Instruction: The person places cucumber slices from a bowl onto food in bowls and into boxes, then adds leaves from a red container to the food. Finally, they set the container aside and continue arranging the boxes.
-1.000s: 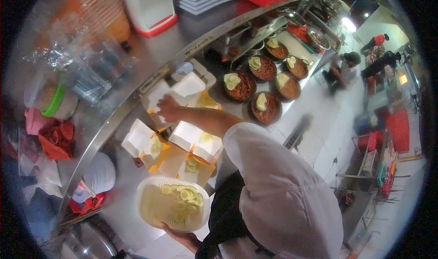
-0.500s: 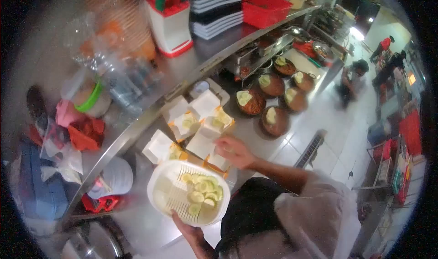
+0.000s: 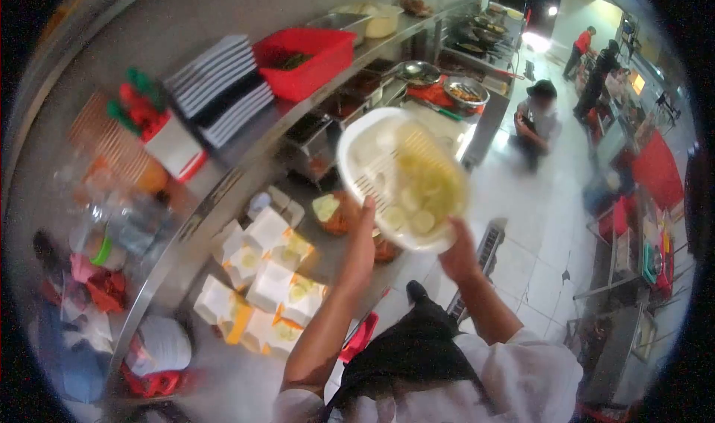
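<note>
A white slotted plastic basket (image 3: 356, 144) hangs tilted in the air, blurred by motion, with pale green slices (image 3: 428, 177) gathered toward its right side. My left hand (image 3: 365, 233) is closed on its near left edge. At the lower right rim, my right hand (image 3: 458, 252) also grips it. To the left on the steel counter, several open white food boxes (image 3: 261, 281) with orange edges hold pale green slices. Behind my left hand, a bowl of reddish-brown food (image 3: 334, 218) shows in part. The basket and my arms hide the other bowls.
On the upper shelf stand a red tub (image 3: 309, 58), stacked black-and-white trays (image 3: 223, 88) and a knife block (image 3: 175, 144). Metal bowls (image 3: 467, 91) sit farther along the counter. A person (image 3: 535, 121) is low on the tiled floor; other people are at the back right.
The basket has risen and moved right and away from me, over the bowls. My right hand has left the boxes and taken hold of the rim. The view has turned.
</note>
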Tool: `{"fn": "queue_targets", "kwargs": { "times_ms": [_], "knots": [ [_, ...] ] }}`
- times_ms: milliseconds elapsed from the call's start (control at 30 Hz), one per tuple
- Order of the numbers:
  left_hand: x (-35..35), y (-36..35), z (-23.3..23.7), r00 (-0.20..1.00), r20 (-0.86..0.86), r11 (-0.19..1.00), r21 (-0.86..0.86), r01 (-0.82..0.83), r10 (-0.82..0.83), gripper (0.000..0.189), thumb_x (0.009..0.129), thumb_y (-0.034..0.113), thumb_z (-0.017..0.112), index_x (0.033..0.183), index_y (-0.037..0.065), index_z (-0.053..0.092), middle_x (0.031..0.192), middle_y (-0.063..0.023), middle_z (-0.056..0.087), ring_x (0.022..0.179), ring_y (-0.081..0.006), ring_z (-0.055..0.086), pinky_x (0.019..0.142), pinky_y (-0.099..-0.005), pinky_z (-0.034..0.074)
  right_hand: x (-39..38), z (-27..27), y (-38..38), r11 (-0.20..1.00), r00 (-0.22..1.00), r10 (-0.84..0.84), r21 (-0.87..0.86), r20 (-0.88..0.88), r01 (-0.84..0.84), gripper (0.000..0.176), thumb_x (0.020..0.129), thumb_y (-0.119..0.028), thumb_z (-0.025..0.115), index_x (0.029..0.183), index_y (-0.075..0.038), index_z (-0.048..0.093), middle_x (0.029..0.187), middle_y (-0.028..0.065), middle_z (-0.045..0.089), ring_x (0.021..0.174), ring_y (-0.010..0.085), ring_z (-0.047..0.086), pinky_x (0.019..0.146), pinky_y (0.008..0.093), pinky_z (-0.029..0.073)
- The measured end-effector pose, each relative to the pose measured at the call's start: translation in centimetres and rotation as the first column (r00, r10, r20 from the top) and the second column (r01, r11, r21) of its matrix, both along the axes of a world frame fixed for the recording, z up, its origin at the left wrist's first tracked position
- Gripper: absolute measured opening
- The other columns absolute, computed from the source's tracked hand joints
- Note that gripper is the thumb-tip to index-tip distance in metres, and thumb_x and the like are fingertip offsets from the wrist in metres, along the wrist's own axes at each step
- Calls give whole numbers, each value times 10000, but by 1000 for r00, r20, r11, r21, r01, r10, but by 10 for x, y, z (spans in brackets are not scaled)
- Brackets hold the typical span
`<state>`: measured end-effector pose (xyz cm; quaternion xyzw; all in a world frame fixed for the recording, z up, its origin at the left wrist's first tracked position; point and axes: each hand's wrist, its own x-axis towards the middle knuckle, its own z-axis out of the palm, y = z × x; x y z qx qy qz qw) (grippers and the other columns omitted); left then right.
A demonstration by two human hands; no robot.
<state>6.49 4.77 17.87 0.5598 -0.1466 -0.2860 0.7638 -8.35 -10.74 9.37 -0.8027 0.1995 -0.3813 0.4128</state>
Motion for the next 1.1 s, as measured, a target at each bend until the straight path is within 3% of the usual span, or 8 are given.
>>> {"fn": "queue_targets", "kwargs": {
  "times_ms": [200, 467, 533, 600, 633, 900, 1033, 1100],
  "knots": [
    [3, -79, -37, 938, 311, 984, 136, 113, -150, 527, 1059, 302, 568, 1498, 36, 448, 1488, -138, 514, 1401, -246, 473, 1160, -366, 355, 70, 118, -277, 732, 894, 20, 603, 448, -318, 632, 859, -247, 769, 1378, -20, 488, 1263, 191, 636, 1129, 336, 661, 916, 462, 576],
    [-95, -61, -224, 934, 168, 849, 389, -357, 315, 244, 1023, 168, 636, 1183, -15, 661, 911, -77, 694, 826, -144, 670, 784, -303, 539, 298, 233, -561, 705, 863, 351, 505, 363, -499, 733, 976, -540, 567, 1491, -47, 398, 1394, 211, 559, 1196, 400, 636, 862, 549, 618],
    [-124, -50, -208, 895, 414, 635, 650, -417, 164, 222, 984, 117, 649, 1157, -22, 663, 896, -119, 713, 802, -186, 686, 739, -340, 556, 384, 208, -637, 294, 678, 584, 662, 447, -690, 800, 942, -579, 615, 1494, -44, 395, 1423, 204, 542, 1228, 389, 618, 892, 523, 609],
    [-166, -9, -299, 882, 283, 533, 713, -456, 377, 191, 972, 116, 646, 1105, -20, 665, 854, -133, 711, 746, -178, 678, 677, -346, 559, 423, 187, -634, 716, 718, 672, -406, 181, -568, 932, 865, -718, 633, 1493, -68, 408, 1406, 214, 548, 1198, 390, 628, 863, 490, 615],
    [-184, -6, -294, 807, 351, 529, 618, -581, 475, 147, 973, 118, 619, 1027, -5, 678, 820, -122, 709, 706, -160, 671, 643, -333, 546, 434, 193, -620, 822, 788, 562, -59, 251, -567, 993, 796, -680, 735, 1510, -81, 393, 1399, 217, 550, 1203, 379, 625, 863, 488, 613],
    [-375, -24, -385, 450, 661, -442, 743, -503, 601, 252, 985, 246, 602, 965, 5, 672, 694, -200, 638, 617, -357, 610, 585, -481, 466, 504, 187, -601, 519, 967, -22, -823, 256, 230, 593, 989, -396, 609, 1476, -87, 470, 1277, 151, 651, 1132, 339, 650, 910, 507, 552],
    [-419, -84, -417, 397, 325, -200, 925, -324, 859, 244, 968, 260, 622, 980, 26, 691, 791, -203, 710, 635, -331, 671, 615, -434, 539, 478, 204, -440, 876, 788, 403, -445, 465, -185, 495, 985, -314, 678, 1406, -84, 556, 1320, 131, 640, 1173, 332, 636, 1002, 490, 500],
    [-429, -98, -471, 353, 15, 118, 929, -351, 935, 236, 945, 270, 660, 994, 44, 704, 828, -193, 728, 696, -314, 698, 644, -402, 562, 443, 213, -365, 634, 743, 550, -769, 381, -75, 497, 960, -347, 716, 1366, -83, 602, 1390, 147, 596, 1232, 343, 601, 1063, 490, 456]
  ]
}}
